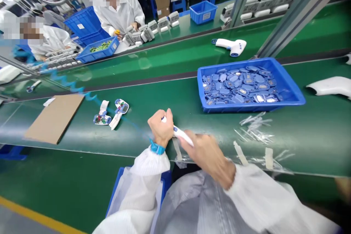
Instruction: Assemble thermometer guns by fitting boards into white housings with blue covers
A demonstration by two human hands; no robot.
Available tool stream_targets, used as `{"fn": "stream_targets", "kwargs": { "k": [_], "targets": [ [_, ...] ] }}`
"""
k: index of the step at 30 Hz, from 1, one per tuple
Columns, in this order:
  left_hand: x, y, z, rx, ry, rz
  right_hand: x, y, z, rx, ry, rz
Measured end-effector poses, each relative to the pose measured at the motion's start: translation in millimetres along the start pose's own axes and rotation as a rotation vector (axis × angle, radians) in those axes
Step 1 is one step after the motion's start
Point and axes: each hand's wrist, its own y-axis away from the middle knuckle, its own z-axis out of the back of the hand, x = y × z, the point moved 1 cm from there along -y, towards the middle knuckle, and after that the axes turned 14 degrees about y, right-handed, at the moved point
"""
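A white handheld device with blue trim [184, 136], shaped like a forehead thermometer, is held between my two hands above the green bench [142, 142]. My left hand [161, 128] is closed round its upper end, hiding much of it. The fingers of my right hand [205, 150], slightly blurred, grip its lower end. Two opened thermometers [120, 109] with wiring showing lie to the left of my hands. To the right stands a blue tray [255, 108] full of small blue plastic covers [233, 84].
Clear plastic strips [256, 128] and tape pieces [268, 158] lie near the front edge at right. A cardboard sheet [56, 119] lies at left. A white thermometer [233, 46] rests on the belt behind. A metal post [290, 18] rises at right. Co-workers sit across the line.
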Motion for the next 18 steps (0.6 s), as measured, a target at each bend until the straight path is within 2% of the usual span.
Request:
{"fn": "stream_targets", "kwargs": {
  "k": [2, 5, 7, 8, 10, 12, 14, 16, 18],
  "targets": [
    [-1.9, 1.5, -1.5, 0.009, -0.077, -0.046, -0.8, -1.8, -0.5, 0.005, 0.005, -0.013],
    [-0.7, -5.9, 10.8, 0.224, -0.194, -0.030, -13.3, 3.7, 5.2, -0.031, -0.132, -0.013],
    [4.9, -27.1, 27.3, 0.306, -0.296, 0.047, -26.3, 11.5, 12.0, -0.117, -0.267, -0.080],
    [8.3, -44.4, 37.1, 0.302, -0.345, 0.094, -32.6, 15.4, 15.6, -0.168, -0.322, -0.124],
    [14.2, -90.6, 59.2, 0.201, -0.401, 0.168, -42.0, 21.2, 22.0, -0.233, -0.399, -0.180],
    [17.2, -142.0, 83.2, 0.090, -0.436, 0.236, -47.4, 24.0, 26.0, -0.244, -0.441, -0.195],
    [16.9, -182.1, 107.9, 0.012, -0.458, 0.267, -53.1, 26.0, 24.9, -0.233, -0.458, -0.208],
    [16.4, -196.6, 132.1, -0.020, -0.499, 0.282, -63.7, 30.0, 17.4, -0.225, -0.450, -0.240],
    [19.4, -181.7, 152.4, 0.000, -0.554, 0.300, -78.5, 36.1, 5.3, -0.218, -0.438, -0.276]
  ]
}}
